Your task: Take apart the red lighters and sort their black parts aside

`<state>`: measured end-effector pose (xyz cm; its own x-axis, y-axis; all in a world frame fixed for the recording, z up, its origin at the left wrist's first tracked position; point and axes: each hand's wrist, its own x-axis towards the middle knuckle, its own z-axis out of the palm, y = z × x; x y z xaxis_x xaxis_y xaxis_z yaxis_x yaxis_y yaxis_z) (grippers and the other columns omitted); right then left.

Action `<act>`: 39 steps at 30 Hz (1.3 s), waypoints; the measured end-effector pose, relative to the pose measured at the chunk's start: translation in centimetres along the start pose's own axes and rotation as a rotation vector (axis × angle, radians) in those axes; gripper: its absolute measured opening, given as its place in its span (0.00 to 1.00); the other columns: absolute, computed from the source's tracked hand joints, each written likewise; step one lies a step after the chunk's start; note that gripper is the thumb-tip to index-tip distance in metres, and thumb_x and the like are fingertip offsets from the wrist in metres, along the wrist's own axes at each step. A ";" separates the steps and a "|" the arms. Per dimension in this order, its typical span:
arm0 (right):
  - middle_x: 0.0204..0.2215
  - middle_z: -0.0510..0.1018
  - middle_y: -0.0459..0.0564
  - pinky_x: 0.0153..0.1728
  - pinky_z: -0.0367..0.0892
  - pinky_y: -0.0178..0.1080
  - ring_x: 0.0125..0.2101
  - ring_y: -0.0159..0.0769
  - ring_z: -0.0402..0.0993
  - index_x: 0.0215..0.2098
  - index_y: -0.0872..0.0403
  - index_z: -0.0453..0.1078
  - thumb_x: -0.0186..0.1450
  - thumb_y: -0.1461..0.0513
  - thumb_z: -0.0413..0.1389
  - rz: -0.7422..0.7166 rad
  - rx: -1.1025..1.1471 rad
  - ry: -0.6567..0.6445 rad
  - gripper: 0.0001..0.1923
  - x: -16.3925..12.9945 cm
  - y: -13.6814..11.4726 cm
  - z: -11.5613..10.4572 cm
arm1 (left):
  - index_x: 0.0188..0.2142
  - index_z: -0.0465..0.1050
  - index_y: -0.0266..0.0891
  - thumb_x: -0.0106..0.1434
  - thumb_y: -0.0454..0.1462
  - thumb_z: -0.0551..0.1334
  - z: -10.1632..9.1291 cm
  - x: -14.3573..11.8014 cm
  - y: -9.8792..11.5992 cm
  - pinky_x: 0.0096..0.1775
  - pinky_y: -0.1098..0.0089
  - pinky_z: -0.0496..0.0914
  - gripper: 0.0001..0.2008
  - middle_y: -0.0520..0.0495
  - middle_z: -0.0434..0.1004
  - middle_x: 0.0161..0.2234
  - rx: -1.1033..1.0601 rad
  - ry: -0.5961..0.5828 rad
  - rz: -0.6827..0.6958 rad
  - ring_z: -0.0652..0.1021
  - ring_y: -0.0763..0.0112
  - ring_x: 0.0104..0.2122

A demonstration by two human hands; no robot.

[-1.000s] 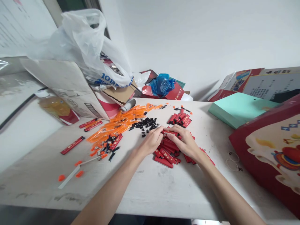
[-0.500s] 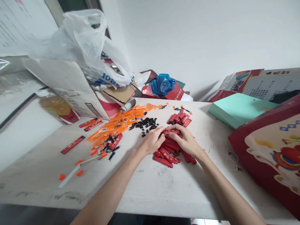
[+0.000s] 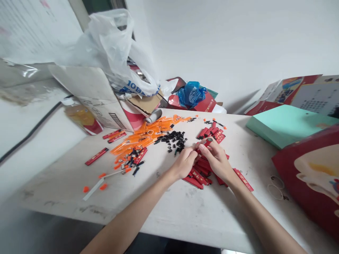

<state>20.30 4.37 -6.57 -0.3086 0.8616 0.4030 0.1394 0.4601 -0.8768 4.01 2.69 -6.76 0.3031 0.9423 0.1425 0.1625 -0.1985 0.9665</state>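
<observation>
Above the table (image 3: 180,211) a bag (image 3: 112,53) reads "10"; fingers (image 3: 206,152) hold a red case (image 3: 207,143).

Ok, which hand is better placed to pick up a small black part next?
Likely the left hand: it sits closer to the pile of small black parts, while the right hand lies farther across, holding a red casing.

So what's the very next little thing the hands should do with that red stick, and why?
Maybe tilt the narrow red stick a little to look at its dark end. The left hand and right hand both hold it, and that end pokes out near the right hand, too small here to tell whether it's open.
</observation>
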 end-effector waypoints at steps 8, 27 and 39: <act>0.42 0.75 0.52 0.38 0.71 0.40 0.39 0.39 0.72 0.36 0.50 0.69 0.75 0.49 0.50 0.036 0.120 -0.009 0.16 -1.0 -1.1 0.8 | 0.29 0.57 0.41 0.58 0.40 0.57 1.5 -0.8 1.0 0.25 0.74 0.54 0.09 0.57 0.56 0.22 -0.612 -0.105 -0.319 0.56 0.78 0.21; 0.31 0.77 0.49 0.28 0.71 0.36 0.28 0.35 0.73 0.30 0.51 0.66 0.74 0.47 0.49 0.183 0.288 0.056 0.21 -2.4 -2.9 2.5 | 0.30 0.47 0.44 0.51 0.39 0.57 5.0 -2.9 1.7 0.21 0.76 0.50 0.15 0.60 0.52 0.20 -0.945 0.018 -0.412 0.55 0.79 0.17; 0.30 0.77 0.48 0.29 0.70 0.36 0.28 0.35 0.73 0.31 0.51 0.68 0.75 0.48 0.48 0.156 0.216 0.105 0.21 -2.7 -2.9 2.9 | 0.32 0.49 0.45 0.51 0.37 0.57 5.2 -2.9 1.3 0.19 0.77 0.51 0.14 0.62 0.51 0.19 -0.932 0.056 -0.400 0.55 0.78 0.15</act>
<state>17.99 0.11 -5.89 -0.1983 0.9411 0.2737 -0.0298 0.2733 -0.9615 8.23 -1.73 -7.00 0.3385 0.9095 -0.2414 -0.5617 0.4012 0.7236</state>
